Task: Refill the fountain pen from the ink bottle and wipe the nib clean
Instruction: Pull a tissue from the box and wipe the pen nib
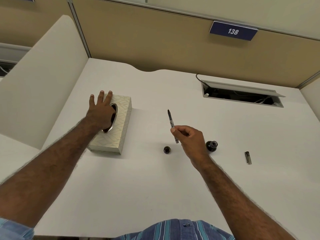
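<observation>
Well apart: left hand (101, 112) on tissue box (115, 129), right hand (190, 141) w/ pen (172, 124).

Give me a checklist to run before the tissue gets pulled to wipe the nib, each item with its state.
1. Pen held by right hand, nib up and away from the desk: ok.
2. Left hand at tissue box opening: ok.
3. Tissue actually pinched: cannot tell.
4. Ink bottle capped: not ok, its cap lies apart.
5. Pen cap clear of the hands: ok.
</observation>
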